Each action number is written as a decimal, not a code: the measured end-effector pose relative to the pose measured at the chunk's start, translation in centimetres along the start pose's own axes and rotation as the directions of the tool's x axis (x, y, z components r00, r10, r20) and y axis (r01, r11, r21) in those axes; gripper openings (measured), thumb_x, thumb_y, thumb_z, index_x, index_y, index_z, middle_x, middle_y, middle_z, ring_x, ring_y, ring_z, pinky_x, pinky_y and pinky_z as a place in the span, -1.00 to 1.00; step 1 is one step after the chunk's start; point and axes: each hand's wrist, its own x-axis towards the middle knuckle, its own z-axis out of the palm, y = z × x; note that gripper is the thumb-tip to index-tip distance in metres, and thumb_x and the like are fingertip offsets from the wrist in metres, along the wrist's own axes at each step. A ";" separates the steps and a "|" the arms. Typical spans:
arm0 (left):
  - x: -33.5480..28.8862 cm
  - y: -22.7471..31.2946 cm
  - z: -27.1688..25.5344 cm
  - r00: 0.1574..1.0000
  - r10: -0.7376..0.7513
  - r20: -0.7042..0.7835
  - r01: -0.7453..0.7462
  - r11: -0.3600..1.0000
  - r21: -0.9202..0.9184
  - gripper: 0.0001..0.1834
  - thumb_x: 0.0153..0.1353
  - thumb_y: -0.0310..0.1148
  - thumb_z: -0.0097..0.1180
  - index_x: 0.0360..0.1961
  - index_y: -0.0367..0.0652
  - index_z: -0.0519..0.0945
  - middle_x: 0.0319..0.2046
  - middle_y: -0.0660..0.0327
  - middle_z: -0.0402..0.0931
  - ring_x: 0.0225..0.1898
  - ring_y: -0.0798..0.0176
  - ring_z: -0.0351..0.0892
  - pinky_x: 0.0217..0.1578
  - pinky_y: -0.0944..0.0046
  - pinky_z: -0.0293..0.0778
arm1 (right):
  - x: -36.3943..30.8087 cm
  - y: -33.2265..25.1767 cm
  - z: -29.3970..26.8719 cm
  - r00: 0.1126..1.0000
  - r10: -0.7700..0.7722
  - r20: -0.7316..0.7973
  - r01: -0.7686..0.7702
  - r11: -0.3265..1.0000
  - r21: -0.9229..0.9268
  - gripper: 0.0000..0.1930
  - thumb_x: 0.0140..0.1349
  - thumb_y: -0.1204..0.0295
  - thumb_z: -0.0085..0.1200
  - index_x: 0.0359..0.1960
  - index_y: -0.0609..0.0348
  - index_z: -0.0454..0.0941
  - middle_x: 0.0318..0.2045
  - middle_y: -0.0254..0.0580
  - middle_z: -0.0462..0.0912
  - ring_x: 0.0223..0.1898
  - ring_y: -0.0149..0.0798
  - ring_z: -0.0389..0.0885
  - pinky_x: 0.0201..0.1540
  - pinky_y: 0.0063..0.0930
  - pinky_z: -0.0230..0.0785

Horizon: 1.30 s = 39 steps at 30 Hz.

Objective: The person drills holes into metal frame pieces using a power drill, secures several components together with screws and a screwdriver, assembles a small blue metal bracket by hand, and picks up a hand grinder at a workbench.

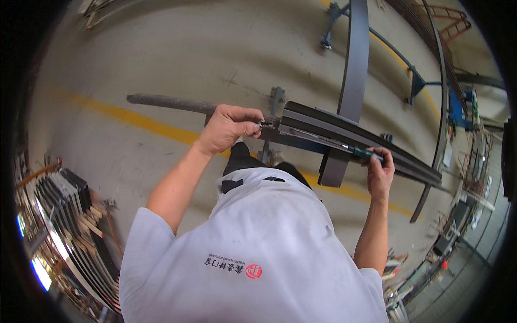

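1. Nearest, at the bottom of the frame, is the person's white shirt (pixel 253 247); both forearms rise from it toward the middle.
2. The left hand (pixel 229 128) is left of centre, its fingers pinched narrow on a small metal fitting (pixel 266 124) at the near end of the dark metal profile (pixel 355 141).
3. The right hand (pixel 379 171), right of centre, is closed around the green handle of a screwdriver (pixel 362 153), whose shaft lies along the profile toward the left hand.
4. To do this step well, I judge the left hand should hold the fitting square at the profile's end while the tool stays in line with the channel, not tilted.
5. The profile's long axis runs from centre frame down to the right, its near end pointing left at the fitting; it rests across a grey support bar (pixel 169 102).
6. Beyond is the concrete floor (pixel 177 48) with a yellow line (pixel 124 116), and stacked frames (pixel 70 215) at lower left.
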 end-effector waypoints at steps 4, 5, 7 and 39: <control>-2.9 0.7 3.3 0.994 0.104 -0.032 -0.103 0.994 0.030 -0.75 0.19 -0.58 0.34 -0.08 -0.36 0.70 -0.30 0.18 0.69 -0.30 0.38 0.65 -0.25 0.39 0.59 | 1.4 3.3 -4.3 0.996 -0.004 0.092 0.044 0.899 -0.436 -0.62 0.10 0.66 0.27 -0.01 0.24 0.55 -0.11 -0.30 0.60 -0.07 -0.39 0.54 0.03 -0.54 0.40; -3.9 0.8 4.4 0.990 0.122 -0.066 -0.119 0.992 0.048 -0.73 0.18 -0.55 0.37 -0.08 -0.35 0.70 -0.31 0.18 0.69 -0.31 0.39 0.65 -0.27 0.41 0.58 | 1.7 3.7 -4.7 0.988 -0.054 0.148 0.125 0.836 -0.534 -0.61 0.04 0.67 0.30 -0.04 0.23 0.57 -0.11 -0.26 0.61 -0.08 -0.32 0.56 0.02 -0.50 0.42; -5.5 0.6 5.7 0.978 0.175 -0.116 -0.164 0.982 0.097 -0.73 0.17 -0.53 0.38 -0.09 -0.35 0.70 -0.32 0.17 0.69 -0.31 0.37 0.64 -0.28 0.41 0.56 | 2.7 3.2 -3.6 0.914 -0.228 0.334 0.404 0.553 -0.729 -0.57 -0.10 0.68 0.34 -0.10 0.21 0.60 -0.12 -0.09 0.62 -0.07 -0.05 0.58 0.04 -0.30 0.45; -52.6 6.1 -11.9 0.504 0.785 -0.361 -0.453 0.596 0.663 -0.72 0.15 -0.39 0.41 -0.14 -0.28 0.69 -0.31 0.19 0.67 -0.24 0.27 0.62 -0.12 0.27 0.52 | -33.9 -4.8 58.2 0.224 -0.257 0.940 0.607 0.792 0.072 -0.81 0.16 0.65 0.31 -0.19 0.30 0.63 -0.34 -0.17 0.64 -0.42 -0.33 0.61 -0.38 -0.49 0.46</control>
